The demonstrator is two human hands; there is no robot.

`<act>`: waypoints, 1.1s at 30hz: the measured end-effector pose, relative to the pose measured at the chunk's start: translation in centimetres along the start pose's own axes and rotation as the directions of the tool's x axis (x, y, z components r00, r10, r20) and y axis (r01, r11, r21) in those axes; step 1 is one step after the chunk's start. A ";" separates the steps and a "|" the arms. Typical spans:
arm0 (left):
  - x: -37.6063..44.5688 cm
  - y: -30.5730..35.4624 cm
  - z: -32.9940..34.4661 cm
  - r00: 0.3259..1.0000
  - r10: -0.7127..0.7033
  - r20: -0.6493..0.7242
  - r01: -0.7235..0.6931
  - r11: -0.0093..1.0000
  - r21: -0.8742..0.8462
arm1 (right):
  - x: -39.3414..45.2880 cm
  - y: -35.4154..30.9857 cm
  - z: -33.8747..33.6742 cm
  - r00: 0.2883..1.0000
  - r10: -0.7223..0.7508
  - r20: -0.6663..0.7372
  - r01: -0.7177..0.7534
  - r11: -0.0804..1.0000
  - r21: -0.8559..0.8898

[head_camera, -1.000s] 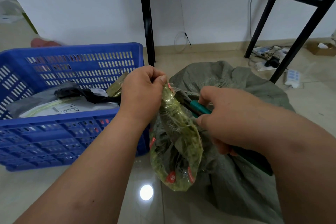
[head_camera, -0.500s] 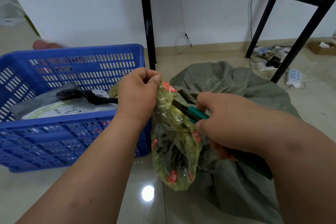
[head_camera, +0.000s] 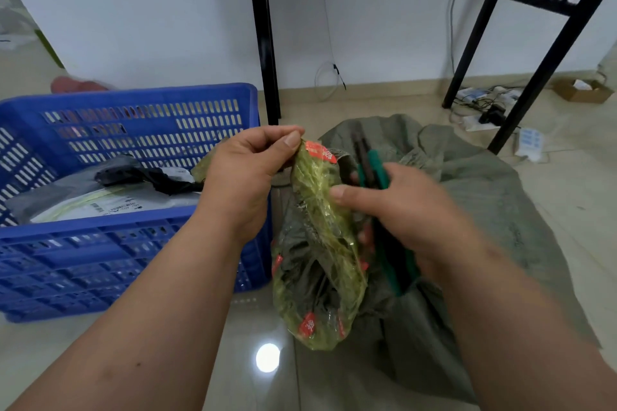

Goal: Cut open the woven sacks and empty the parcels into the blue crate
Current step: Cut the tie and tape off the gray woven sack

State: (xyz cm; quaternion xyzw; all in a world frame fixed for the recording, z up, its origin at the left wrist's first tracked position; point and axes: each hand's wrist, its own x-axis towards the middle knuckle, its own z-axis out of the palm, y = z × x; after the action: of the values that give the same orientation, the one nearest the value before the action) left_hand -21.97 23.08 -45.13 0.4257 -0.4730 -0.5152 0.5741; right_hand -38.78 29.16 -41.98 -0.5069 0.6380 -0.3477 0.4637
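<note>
Head view, contents as seen.

1. Your left hand: raised beside the crate's near right corner, thumb and fingers curled and pinching the top of the taped sack neck.
2. Taped sack neck: the bunched mouth of the grey-green woven sack, wrapped in yellowish clear tape with red printed patches. It hangs from your left-hand pinch down to just above the floor.
3. Your right hand: blurred, just right of the taped neck, fingers wrapped round the handles of the green-handled scissors. The thumb lies against the tape.
4. Scissors: dark blades point up and away from you, above the right hand, close beside the taped neck. Whether the blades touch the tape cannot be told.
5. Woven sack body: slumped on the tiled floor to your right, reaching back toward the black table legs.
6. Blue crate: slotted plastic, on the floor at your left, its right wall just beside the sack neck.
7. Parcels: grey, white and black mailer bags lying inside the crate, one with a printed label.
8. Background: white wall, cables and a power strip on the floor at right, and a small cardboard box by the skirting.
</note>
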 end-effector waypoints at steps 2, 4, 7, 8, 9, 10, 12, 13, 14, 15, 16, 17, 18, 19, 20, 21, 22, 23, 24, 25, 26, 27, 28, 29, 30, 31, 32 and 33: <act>-0.3 0.0 0.3 0.998 -0.037 0.056 0.038 0.999 -0.020 | 0.5 0.6 1.2 1.000 0.007 0.022 -0.010 0.990 0.139; -0.4 0.0 0.2 0.995 -0.065 0.081 0.058 0.995 0.080 | 0.8 0.7 1.5 0.999 -0.031 -0.041 0.038 0.984 0.174; -0.7 0.6 0.1 0.963 -0.253 0.095 0.203 0.909 0.365 | 1.1 0.4 0.6 0.973 -0.157 -0.170 0.156 0.988 -0.018; -0.8 0.7 0.0 0.934 -0.330 0.139 0.253 0.882 0.397 | 1.2 0.2 0.3 0.959 -0.209 -0.191 0.191 0.975 -0.110; -0.8 0.6 0.1 0.902 -0.385 0.193 0.292 0.876 0.384 | 1.2 0.1 0.1 0.947 -0.255 -0.196 0.216 0.956 -0.200; -0.9 0.6 0.2 0.883 -0.406 0.234 0.316 0.885 0.341 | 1.2 -0.1 0.0 0.939 -0.285 -0.191 0.230 0.936 -0.266; -0.8 0.5 0.5 0.891 -0.379 0.249 0.322 0.916 0.240 | 1.1 -0.3 -0.1 0.934 -0.308 -0.181 0.240 0.916 -0.322; -0.6 0.4 0.6 0.903 -0.359 0.236 0.319 0.928 0.193 | 1.1 -0.3 -0.3 0.934 -0.309 -0.181 0.236 0.912 -0.336; -0.6 0.4 0.7 0.914 -0.336 0.226 0.305 0.939 0.159 | 1.1 -0.2 -0.5 0.934 -0.305 -0.185 0.228 0.910 -0.348; -0.5 0.4 0.8 0.924 -0.313 0.221 0.285 0.947 0.149 | 1.1 -0.2 -0.9 0.933 -0.302 -0.198 0.219 0.909 -0.356; -0.6 0.5 0.9 0.930 -0.296 0.218 0.266 0.951 0.159 | 1.1 -0.1 -1.3 0.928 -0.299 -0.222 0.208 0.911 -0.357; -0.7 0.5 1.1 0.933 -0.286 0.218 0.251 0.952 0.174 | 1.2 0.0 -1.7 0.920 -0.298 -0.254 0.198 0.914 -0.353; -0.8 0.5 1.4 0.936 -0.277 0.216 0.239 0.953 0.183 | 1.2 0.1 -2.0 0.911 -0.298 -0.286 0.189 0.917 -0.352; -0.9 0.6 1.7 0.941 -0.266 0.209 0.228 0.955 0.188 | 1.3 0.2 -2.1 0.901 -0.302 -0.311 0.184 0.916 -0.355; -1.0 0.7 2.0 0.949 -0.247 0.195 0.207 0.957 0.203 | 1.3 0.2 -2.1 0.895 -0.307 -0.325 0.182 0.914 -0.363; -1.0 0.7 2.1 0.961 -0.216 0.173 0.172 0.956 0.239 | 1.3 0.2 -2.0 0.892 -0.313 -0.327 0.182 0.909 -0.375; -0.9 0.8 2.1 0.973 -0.170 0.155 0.119 0.949 0.293 | 1.2 0.1 -2.0 0.891 -0.320 -0.322 0.184 0.903 -0.387; -0.9 0.9 2.1 0.982 -0.115 0.148 0.056 0.934 0.353 | 1.1 0.1 -1.9 0.892 -0.326 -0.314 0.189 0.899 -0.396; -1.0 1.1 1.9 0.986 -0.054 0.161 -0.018 0.911 0.412 | 1.1 -0.1 -2.0 0.892 -0.331 -0.308 0.194 0.896 -0.400; -1.1 1.5 1.8 0.980 0.005 0.198 -0.098 0.882 0.461 | 1.0 -0.2 -2.1 0.893 -0.333 -0.302 0.196 0.893 -0.405; -1.2 1.9 1.8 0.966 0.053 0.252 -0.175 0.851 0.495 | 1.0 -0.3 -2.2 0.894 -0.335 -0.297 0.196 0.889 -0.413; -1.4 2.2 1.8 0.947 0.084 0.309 -0.243 0.818 0.522 | 1.0 -0.4 -2.4 0.895 -0.335 -0.293 0.193 0.885 -0.423; -1.5 2.5 1.9 0.926 0.105 0.364 -0.305 0.776 0.552 | 0.9 -0.5 -2.5 0.896 -0.334 -0.292 0.188 0.882 -0.431; -1.5 2.7 2.0 0.908 0.115 0.403 -0.355 0.721 0.595 | 0.8 -0.6 -2.6 0.896 -0.332 -0.294 0.183 0.881 -0.437; -1.5 2.8 2.0 0.900 0.113 0.422 -0.385 0.662 0.643 | 0.8 -0.7 -2.6 0.897 -0.328 -0.295 0.178 0.881 -0.439; -1.5 2.9 1.9 0.896 0.110 0.429 -0.398 0.625 0.672 | 0.7 -0.8 -2.6 0.899 -0.324 -0.296 0.173 0.882 -0.439; -1.4 2.9 1.8 0.896 0.108 0.430 -0.398 0.623 0.673 | 0.6 -0.8 -2.6 0.900 -0.318 -0.297 0.167 0.882 -0.440; -1.5 3.1 1.8 0.899 0.098 0.426 -0.383 0.649 0.658 | 0.5 -0.8 -2.5 0.902 -0.313 -0.297 0.160 0.882 -0.442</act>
State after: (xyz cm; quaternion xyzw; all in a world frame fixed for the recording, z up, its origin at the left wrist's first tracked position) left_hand -23.21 24.86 -41.95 0.4504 -0.7859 -0.2697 0.3267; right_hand -40.94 28.44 -40.53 -0.5951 0.7022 -0.3487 0.1763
